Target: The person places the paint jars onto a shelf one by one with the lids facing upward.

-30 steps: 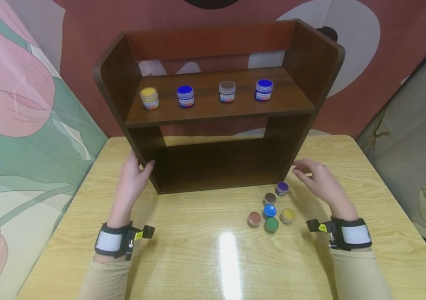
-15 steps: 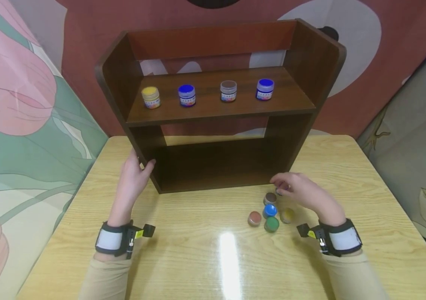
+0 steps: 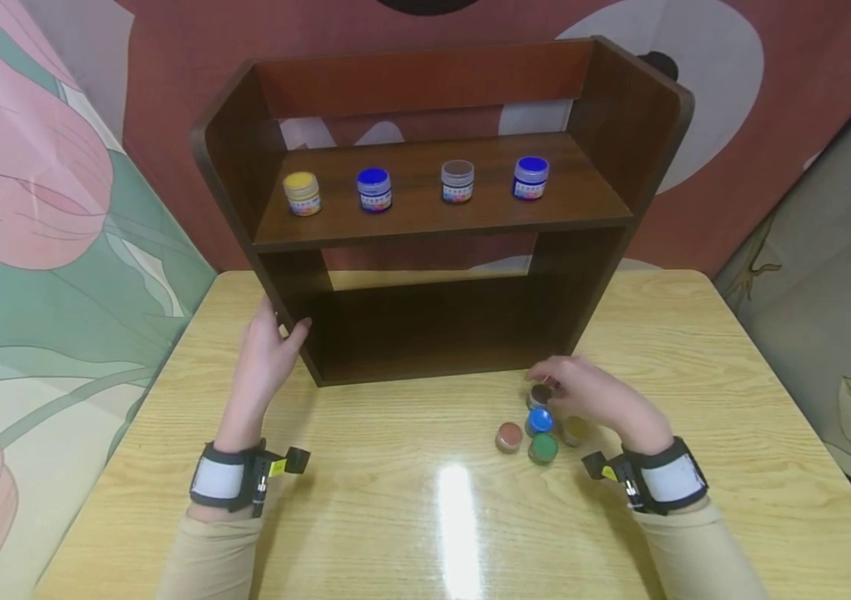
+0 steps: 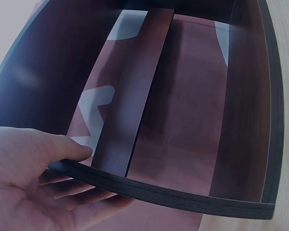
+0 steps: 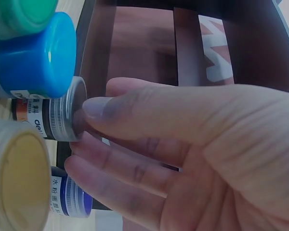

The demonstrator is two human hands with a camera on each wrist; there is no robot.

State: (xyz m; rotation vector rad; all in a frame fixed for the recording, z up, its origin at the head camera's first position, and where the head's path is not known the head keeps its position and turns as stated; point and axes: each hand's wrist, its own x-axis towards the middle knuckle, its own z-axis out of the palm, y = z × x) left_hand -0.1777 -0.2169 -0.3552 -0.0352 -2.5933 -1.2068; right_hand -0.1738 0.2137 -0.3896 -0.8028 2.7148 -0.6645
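4 jars [image 3: 458, 183] on shelf [image 3: 416, 187], 6 before it

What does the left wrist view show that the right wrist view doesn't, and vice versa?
Only left wrist: the left grip, holding the side of a shelf unit. Only right wrist: the right grip, near a brown jar, plus a green jar, blue jar, yellow jar and purple jar; contact with the brown jar is unclear. Both: the shelf unit and reddish backdrop with pale shapes.
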